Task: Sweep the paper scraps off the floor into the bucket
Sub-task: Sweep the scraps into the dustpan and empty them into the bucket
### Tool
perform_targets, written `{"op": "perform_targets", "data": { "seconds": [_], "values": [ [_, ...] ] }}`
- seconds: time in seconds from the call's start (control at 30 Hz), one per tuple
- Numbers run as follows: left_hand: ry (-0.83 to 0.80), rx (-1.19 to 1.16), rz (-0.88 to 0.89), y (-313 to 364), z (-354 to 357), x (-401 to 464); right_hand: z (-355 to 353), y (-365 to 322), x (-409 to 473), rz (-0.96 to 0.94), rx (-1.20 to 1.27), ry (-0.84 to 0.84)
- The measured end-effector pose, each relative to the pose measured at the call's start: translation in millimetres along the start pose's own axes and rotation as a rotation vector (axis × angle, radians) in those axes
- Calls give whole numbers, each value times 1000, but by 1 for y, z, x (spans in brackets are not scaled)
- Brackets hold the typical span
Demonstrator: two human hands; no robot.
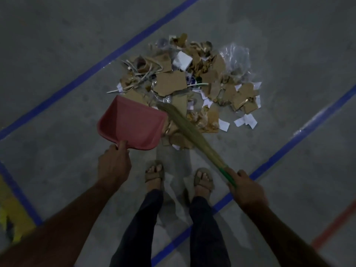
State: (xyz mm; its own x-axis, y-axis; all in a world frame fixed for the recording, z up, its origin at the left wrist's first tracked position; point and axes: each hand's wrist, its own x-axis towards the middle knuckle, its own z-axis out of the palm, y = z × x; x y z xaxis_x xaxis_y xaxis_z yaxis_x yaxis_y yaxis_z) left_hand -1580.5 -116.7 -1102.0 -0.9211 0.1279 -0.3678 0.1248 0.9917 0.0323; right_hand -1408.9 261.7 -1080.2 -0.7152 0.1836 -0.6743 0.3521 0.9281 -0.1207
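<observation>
Your left hand (113, 166) is closed on the handle of one pink dustpan (132, 123), which sits at about ten o'clock from your feet with its open mouth touching the near-left edge of the heap. Your right hand (245, 187) is wrapped around the green grip of one grass broom (185, 128), whose bristles lie across the scraps at twelve o'clock. The paper scraps (185, 83) are gathered into a single pile, too many to count, and the pan looks empty. No bucket is in view, so scooping and tipping are both left.
</observation>
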Motion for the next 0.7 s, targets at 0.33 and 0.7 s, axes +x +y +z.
{"op": "perform_targets", "data": {
  "seconds": [0.33,0.7],
  "values": [
    [-120,46,120,-27,28,36,42,9,-72,186,47,-87],
    [-250,90,202,-20,68,64,19,19,-66,151,360,167]
  ]
}}
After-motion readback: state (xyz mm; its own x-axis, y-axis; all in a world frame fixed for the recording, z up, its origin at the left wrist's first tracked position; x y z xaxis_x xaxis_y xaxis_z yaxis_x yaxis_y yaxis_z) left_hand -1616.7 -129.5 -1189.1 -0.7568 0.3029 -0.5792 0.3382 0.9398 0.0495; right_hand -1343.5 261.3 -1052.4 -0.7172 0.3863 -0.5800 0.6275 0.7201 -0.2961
